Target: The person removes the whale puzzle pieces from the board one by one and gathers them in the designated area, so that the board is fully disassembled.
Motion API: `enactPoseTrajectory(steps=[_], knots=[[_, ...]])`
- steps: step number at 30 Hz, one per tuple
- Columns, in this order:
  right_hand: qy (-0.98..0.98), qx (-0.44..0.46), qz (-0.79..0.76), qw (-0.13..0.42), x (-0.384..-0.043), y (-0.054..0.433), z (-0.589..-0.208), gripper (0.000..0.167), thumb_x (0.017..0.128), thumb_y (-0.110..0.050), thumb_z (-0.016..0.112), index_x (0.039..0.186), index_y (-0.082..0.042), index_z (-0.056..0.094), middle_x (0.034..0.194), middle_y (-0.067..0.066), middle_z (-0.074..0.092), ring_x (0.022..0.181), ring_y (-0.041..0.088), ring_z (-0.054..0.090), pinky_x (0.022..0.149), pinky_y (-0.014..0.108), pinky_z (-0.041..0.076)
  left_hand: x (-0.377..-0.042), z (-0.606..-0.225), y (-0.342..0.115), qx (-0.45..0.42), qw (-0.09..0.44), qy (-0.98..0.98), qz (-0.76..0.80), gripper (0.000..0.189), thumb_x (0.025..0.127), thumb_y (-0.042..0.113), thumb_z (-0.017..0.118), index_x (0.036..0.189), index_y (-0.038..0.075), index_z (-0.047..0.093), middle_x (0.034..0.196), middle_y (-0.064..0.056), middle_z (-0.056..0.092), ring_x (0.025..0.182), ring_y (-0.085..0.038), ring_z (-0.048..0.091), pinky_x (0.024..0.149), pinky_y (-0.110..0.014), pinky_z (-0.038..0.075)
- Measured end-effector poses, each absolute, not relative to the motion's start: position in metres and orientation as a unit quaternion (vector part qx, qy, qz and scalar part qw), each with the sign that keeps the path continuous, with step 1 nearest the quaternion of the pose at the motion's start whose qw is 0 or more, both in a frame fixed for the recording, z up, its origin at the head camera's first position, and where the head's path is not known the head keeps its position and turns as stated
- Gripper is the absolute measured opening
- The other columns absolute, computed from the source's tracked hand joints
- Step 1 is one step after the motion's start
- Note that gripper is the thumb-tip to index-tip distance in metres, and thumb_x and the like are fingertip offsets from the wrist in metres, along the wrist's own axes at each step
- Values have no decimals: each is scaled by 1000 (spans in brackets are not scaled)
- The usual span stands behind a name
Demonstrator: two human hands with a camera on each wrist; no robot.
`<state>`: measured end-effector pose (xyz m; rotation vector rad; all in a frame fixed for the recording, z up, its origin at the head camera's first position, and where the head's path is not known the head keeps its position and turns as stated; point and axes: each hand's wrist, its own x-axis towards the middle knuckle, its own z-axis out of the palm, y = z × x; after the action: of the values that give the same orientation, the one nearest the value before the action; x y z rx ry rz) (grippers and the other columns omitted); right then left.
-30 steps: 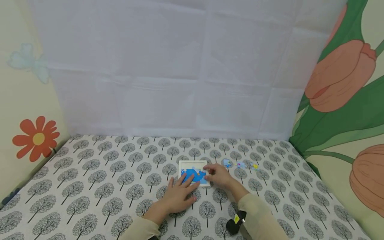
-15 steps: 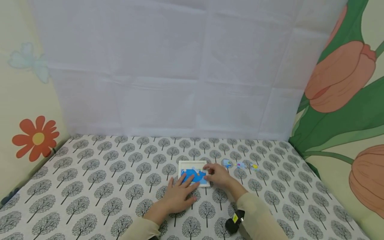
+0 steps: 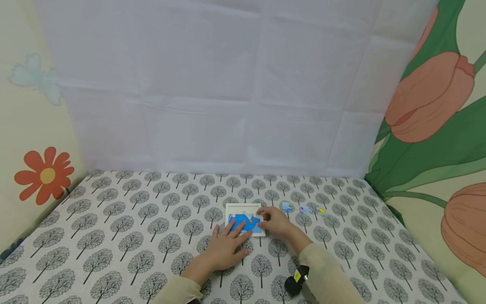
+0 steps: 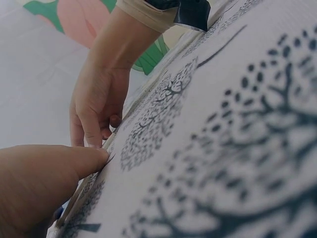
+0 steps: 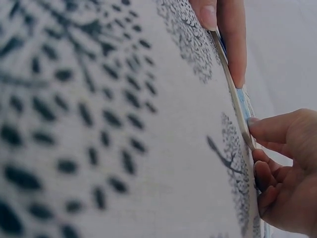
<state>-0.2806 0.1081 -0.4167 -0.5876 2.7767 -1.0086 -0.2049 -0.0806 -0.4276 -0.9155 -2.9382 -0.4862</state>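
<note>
A small white-framed jigsaw tray (image 3: 243, 205) lies on the cloth, holding blue puzzle pieces (image 3: 247, 221) in its lower part; a pale strip shows along its top. My left hand (image 3: 224, 250) rests on it from the near left, its spread straight fingers touching the blue pieces. At the tray's right end, my right hand (image 3: 278, 221) has its forefinger and thumb on either side of a puzzle piece, which it largely covers. In the right wrist view, the thumb of the right hand (image 5: 292, 148) lies over the tray's edge and the other fingers curl beside it.
Right of the tray, three loose puzzle pieces lie in a row: a blue one (image 3: 287, 206), a pale one with a pink spot (image 3: 304, 209) and one with a yellow sun (image 3: 322, 210). A tree-print cloth (image 3: 152, 240) covers the table; a white sheet (image 3: 205, 93) hangs behind.
</note>
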Motion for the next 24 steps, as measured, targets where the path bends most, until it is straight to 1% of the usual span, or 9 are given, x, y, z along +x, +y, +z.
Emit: enactPoseTrajectory(steps=[15, 24], knots=[[910, -195, -362, 56, -280, 107, -418, 26, 77, -7, 64, 101, -9, 58, 72, 0, 46, 60, 14, 41, 52, 26, 37, -205, -429, -80, -288, 9, -946, -150, 49, 88, 39, 43, 131, 18, 40, 138, -8, 26, 126, -34, 14, 90, -63, 9], [903, -163, -397, 31, -280, 105, -419, 20, 75, -4, 63, 95, -8, 61, 70, 0, 47, 60, 14, 42, 53, 26, 38, -205, -427, -80, -289, 1, -944, -158, 48, 88, 39, 43, 131, 18, 40, 138, -9, 25, 126, -34, 13, 90, -63, 10]])
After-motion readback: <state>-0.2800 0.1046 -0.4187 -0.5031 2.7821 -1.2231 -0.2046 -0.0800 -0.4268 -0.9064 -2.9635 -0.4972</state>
